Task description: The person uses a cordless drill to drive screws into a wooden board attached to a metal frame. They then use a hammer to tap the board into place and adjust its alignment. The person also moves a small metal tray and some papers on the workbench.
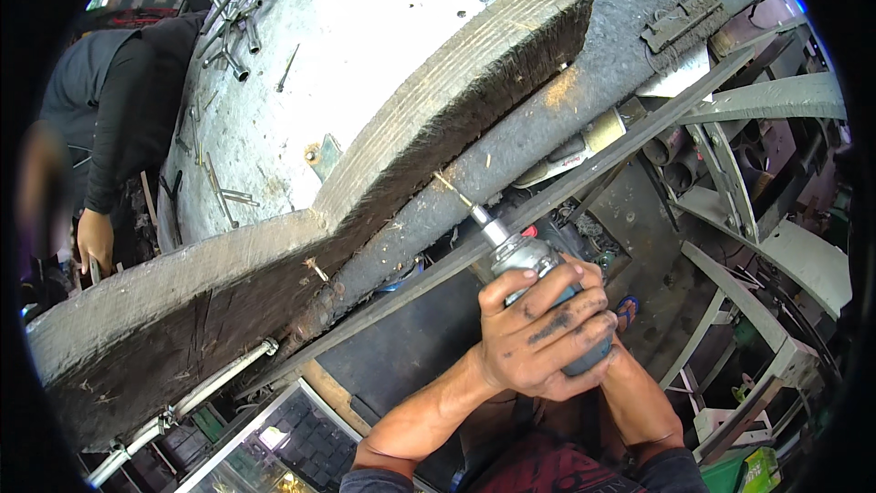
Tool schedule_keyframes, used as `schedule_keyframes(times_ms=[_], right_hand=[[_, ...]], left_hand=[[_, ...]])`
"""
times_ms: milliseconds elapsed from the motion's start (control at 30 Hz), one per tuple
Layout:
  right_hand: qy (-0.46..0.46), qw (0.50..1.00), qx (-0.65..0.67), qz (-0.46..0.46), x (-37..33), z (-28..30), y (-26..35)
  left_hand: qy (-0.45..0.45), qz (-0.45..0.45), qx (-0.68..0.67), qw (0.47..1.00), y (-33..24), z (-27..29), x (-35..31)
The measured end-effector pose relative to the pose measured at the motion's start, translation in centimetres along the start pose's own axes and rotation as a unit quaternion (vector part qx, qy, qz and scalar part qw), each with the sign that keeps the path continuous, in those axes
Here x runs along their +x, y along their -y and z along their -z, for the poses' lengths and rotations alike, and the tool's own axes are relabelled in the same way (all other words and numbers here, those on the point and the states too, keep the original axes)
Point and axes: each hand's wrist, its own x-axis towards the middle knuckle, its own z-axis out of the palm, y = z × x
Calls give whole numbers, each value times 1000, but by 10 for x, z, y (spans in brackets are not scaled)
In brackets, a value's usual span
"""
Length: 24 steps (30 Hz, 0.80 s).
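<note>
Both my hands are wrapped round a power drill with a silver front and a blue-grey body [588, 361]. My left hand [543, 333] covers most of the body, its fingers darkly smudged. Behind it, my right hand [591, 276] is partly hidden, with its fingers closed on the same drill. A thin brass-coloured bit [454, 189] points up and left from the chuck [494, 230]. Its tip is at the dark side of a thick, layered, bent beam [447, 82]; whether it touches or has entered cannot be made out. A pale bolt-like piece [316, 268] sticks out of that side.
A long bar clamp [205, 391] lies along the beam's lower left. Metal rods and wrenches [239, 14] rest on the pale worktop [365, 14]. At far left a co-worker's hand [95, 239] is near the beam. Curved metal frames [771, 260] stand at right.
</note>
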Motion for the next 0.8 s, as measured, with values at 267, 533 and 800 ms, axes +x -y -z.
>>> schedule_keyframes(times_ms=[267,533,800], right_hand=[[-56,996,-42,57,0,-3,14],[-8,996,6,87,10,-6,-34],[-1,988,9,157,20,-14,-50]], left_hand=[[-1,9,10,1000,-9,6,-1],[13,-12,43,999,-1,6,-8],[-216,187,82,955,41,17,2]])
